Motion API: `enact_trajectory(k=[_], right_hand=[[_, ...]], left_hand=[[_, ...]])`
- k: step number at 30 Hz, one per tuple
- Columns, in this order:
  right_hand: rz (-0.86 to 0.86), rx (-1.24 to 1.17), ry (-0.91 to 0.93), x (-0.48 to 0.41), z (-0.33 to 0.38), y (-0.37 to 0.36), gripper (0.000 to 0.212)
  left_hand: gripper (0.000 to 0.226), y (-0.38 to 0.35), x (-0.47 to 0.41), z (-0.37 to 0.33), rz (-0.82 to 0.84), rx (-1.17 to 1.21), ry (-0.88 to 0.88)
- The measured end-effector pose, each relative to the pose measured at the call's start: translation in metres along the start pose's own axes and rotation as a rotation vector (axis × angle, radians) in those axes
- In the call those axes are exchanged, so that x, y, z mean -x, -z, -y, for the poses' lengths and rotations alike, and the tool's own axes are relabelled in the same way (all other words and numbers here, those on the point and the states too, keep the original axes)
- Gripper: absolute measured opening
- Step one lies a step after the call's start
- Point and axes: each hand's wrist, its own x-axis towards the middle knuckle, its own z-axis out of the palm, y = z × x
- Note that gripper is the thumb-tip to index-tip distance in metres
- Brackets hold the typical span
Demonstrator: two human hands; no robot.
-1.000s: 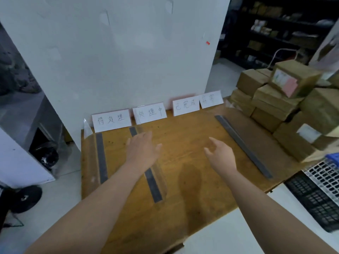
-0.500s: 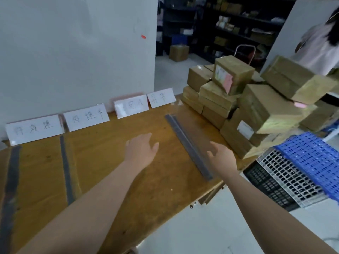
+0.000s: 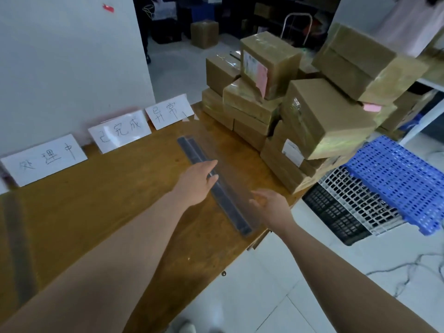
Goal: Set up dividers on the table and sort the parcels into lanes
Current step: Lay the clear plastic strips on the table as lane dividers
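Observation:
A long clear divider with a dark grey base strip (image 3: 223,195) lies on the wooden table (image 3: 101,212), running from the back toward the front right corner. My left hand (image 3: 197,181) reaches over its middle with straight fingers, fingertips at the strip. My right hand (image 3: 271,207) hovers open just right of the divider, near the table's right edge. Another divider (image 3: 19,248) shows blurred at the far left. A stack of brown taped parcels (image 3: 300,111) stands on the table's right end. White label cards (image 3: 120,131) lean against the back wall.
A blue perforated crate (image 3: 398,181) and a black and white grid crate (image 3: 346,207) sit on the floor to the right of the table. Shelving, a single box (image 3: 204,33) and a person in white (image 3: 413,22) are behind.
The view swung right. My left hand moved right from mid-table onto the right divider. My right hand stayed beside the divider's right side.

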Motion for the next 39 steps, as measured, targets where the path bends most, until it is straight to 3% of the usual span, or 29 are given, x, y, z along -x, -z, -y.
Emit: enact_trajectory(k=[7,13,25,30,35,39], right_hand=[[-0.004,-0.048,-0.03,-0.006,0.001,-0.001,0.029],[-0.038,-0.1,-0.049,-0.004,0.001,-0.004,0.027],[-0.036,-0.081,-0.06,-0.004,0.008,-0.018,0.025],[-0.135,-0.012,-0.03,-0.012,0.015,-0.031,0.038],[-0.121,-0.038,-0.03,-0.017,0.02,-0.036,0.021],[-0.151,-0.061,-0.047,-0.018,0.025,-0.035,0.021]], left_hand=[[0.051,-0.017,-0.041,-0.002,0.133,-0.264,-0.139],[0.055,-0.024,-0.036,0.015,0.121,-0.32,-0.19],[0.045,-0.017,-0.027,0.035,0.047,-0.152,-0.174],[0.045,-0.014,-0.023,0.035,0.069,-0.139,-0.157],[0.045,-0.014,-0.023,0.037,0.072,-0.161,-0.14],[0.047,-0.013,-0.021,0.036,0.082,-0.175,-0.128]])
